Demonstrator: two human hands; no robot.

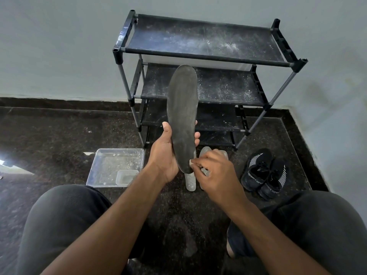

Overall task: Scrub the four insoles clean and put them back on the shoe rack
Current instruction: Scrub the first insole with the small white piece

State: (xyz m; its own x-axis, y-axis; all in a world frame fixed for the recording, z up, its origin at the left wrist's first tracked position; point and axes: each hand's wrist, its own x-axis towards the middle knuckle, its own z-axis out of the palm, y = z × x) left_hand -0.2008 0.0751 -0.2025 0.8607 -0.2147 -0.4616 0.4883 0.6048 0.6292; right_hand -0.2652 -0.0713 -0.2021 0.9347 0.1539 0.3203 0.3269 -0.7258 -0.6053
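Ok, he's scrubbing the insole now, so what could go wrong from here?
1. The left hand grips the insole only near its heel; the long free end may flex or slip under scrubbing.
2. The rack shelves are dusted with white powder, so a clean insole put back could get dirty again.
3. Grit may fall onto the pale insoles on the floor below.

The only readable lettering stands on the pair of black knit sneakers with white stripes (265, 173), on the dark speckled stone floor (59, 135) just right of the black fabric-shelved shoe rack (200, 56). White capitals along the sole edge of each shoe read "SPORT", seemingly repeated, though the second word is cut off. A small pale label on the rack's upper left post carries print too blurred to read.
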